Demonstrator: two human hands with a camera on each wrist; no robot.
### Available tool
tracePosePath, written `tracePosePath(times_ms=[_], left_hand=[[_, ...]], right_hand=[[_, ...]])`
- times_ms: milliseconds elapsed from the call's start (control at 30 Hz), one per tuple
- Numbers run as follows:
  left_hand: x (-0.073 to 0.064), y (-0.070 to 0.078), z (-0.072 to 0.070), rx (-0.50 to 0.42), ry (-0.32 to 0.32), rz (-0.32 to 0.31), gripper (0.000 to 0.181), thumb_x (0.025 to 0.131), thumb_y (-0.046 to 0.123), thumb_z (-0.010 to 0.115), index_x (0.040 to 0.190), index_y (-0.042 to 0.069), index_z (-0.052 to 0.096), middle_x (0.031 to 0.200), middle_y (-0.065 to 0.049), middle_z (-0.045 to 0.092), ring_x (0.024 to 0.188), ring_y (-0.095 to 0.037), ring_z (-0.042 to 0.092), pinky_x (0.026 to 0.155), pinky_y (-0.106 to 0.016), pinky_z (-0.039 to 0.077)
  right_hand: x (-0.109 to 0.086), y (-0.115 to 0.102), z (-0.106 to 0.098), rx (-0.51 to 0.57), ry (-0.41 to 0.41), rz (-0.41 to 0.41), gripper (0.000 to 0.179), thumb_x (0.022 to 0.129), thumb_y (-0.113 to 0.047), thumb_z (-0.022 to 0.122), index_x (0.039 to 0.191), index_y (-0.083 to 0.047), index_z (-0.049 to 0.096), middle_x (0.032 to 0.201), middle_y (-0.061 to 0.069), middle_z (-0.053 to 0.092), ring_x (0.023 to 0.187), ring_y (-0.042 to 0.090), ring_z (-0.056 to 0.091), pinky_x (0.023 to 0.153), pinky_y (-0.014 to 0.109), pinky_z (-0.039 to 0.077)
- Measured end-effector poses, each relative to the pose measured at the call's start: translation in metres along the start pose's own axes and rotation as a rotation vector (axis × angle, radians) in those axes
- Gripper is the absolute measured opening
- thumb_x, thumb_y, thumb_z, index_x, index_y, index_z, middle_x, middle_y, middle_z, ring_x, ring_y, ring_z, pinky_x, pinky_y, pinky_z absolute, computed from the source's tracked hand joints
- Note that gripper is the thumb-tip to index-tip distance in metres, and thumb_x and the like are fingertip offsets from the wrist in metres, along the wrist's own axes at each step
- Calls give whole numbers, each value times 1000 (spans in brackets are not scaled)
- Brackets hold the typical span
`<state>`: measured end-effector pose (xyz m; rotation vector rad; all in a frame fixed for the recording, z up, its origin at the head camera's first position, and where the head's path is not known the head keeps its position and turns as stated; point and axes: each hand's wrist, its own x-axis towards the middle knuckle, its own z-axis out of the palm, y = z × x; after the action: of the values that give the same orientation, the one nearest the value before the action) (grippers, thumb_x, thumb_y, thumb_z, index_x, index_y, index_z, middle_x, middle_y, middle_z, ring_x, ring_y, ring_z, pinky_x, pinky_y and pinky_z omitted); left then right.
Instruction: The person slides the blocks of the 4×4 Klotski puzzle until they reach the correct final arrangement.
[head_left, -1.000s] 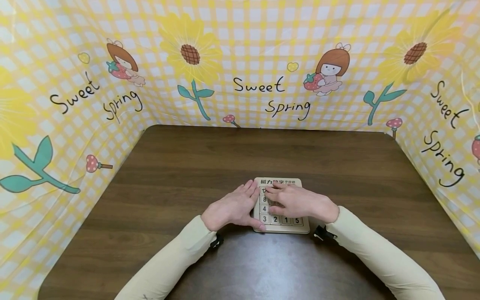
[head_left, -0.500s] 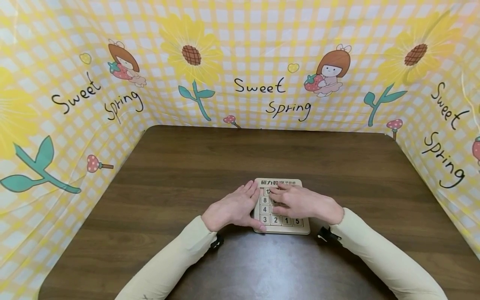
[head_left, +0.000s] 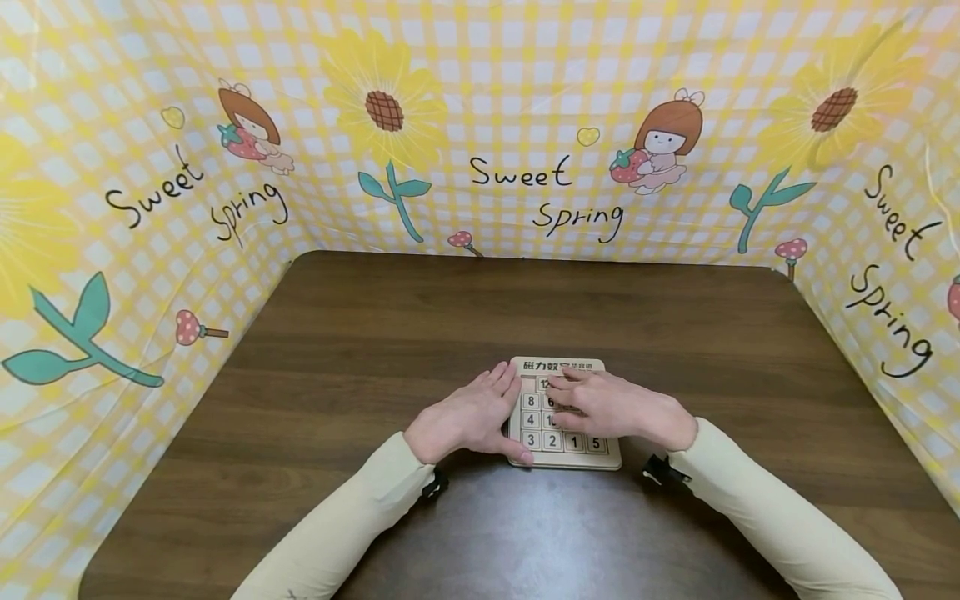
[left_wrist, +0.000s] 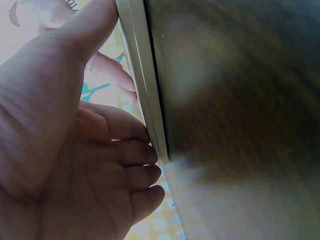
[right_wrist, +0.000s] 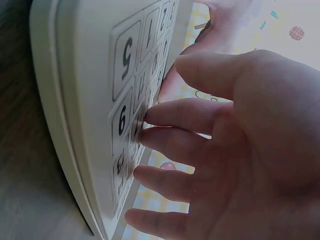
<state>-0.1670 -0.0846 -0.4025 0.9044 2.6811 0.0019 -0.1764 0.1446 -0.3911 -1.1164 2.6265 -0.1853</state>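
Note:
A pale sliding number puzzle (head_left: 564, 459) with Chinese lettering along its top lies on the table. My left hand (head_left: 471, 416) rests along its left edge, with the thumb on the near left corner. In the left wrist view, the fingertips meet the puzzle's side (left_wrist: 145, 82). Over the right part of the board is my right hand (head_left: 624, 408), fingers extended and tips on the number tiles. The 12 tile (head_left: 543, 384) sits right of a vacant slot (head_left: 528, 383) at the upper left. Several tiles lie hidden beneath the right hand; the 5 tile (right_wrist: 126, 60) shows in the right wrist view.
The brown wooden table (head_left: 480, 308) extends around the puzzle. A yellow checked cloth (head_left: 502, 92) with sunflowers and lettering stands along the back and both sides. Small black devices (head_left: 666, 469) are strapped at both wrists.
My right hand has slid rightward across the tiles. The 12 tile has shifted right with it, leaving the upper left slot vacant. My left hand stays at the puzzle's edge.

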Motion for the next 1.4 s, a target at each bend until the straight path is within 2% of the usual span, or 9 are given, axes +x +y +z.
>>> tracePosePath(times_ms=[233, 500, 833, 1100, 1400], left_hand=[[0, 1, 0, -3, 2, 7, 119, 76, 77, 61, 155, -2, 20, 165, -19, 9, 154, -30, 9, 125, -41, 18], [-1, 0, 0, 1, 12, 6, 118, 76, 76, 62, 154, -2, 21, 164, -19, 10, 154, -30, 10, 125, -41, 18], [0, 0, -1, 8, 2, 7, 119, 76, 78, 60, 155, -2, 19, 165, -19, 8, 154, -30, 9, 125, -41, 18], [1, 1, -1, 9, -1, 13, 119, 77, 78, 59, 155, -2, 17, 165, -19, 6, 154, -30, 9, 125, -41, 18], [0, 0, 1, -5, 11, 17, 120, 76, 77, 61, 155, -3, 18, 164, -20, 8, 153, -32, 11, 125, -41, 19]], right_hand=[[-6, 4, -1, -3, 11, 2, 52, 101, -36, 52, 143, -6, 50, 152, 16, 44, 143, 43, 34, 115, 59, 32], [-3, -3, -4, -36, 15, -2, 52, 100, -38, 52, 142, -6, 52, 150, 15, 46, 144, 41, 35, 114, 60, 33], [-4, -18, 0, -147, 66, -102, 51, 100, -36, 54, 141, -6, 53, 148, 14, 50, 141, 39, 41, 110, 58, 39], [-5, -21, 4, -136, 48, -86, 53, 100, -38, 53, 142, -8, 52, 152, 13, 46, 143, 39, 38, 109, 62, 38], [-2, -19, 6, -152, 75, -93, 50, 99, -37, 54, 141, -9, 54, 148, 11, 51, 142, 38, 40, 108, 60, 41]])
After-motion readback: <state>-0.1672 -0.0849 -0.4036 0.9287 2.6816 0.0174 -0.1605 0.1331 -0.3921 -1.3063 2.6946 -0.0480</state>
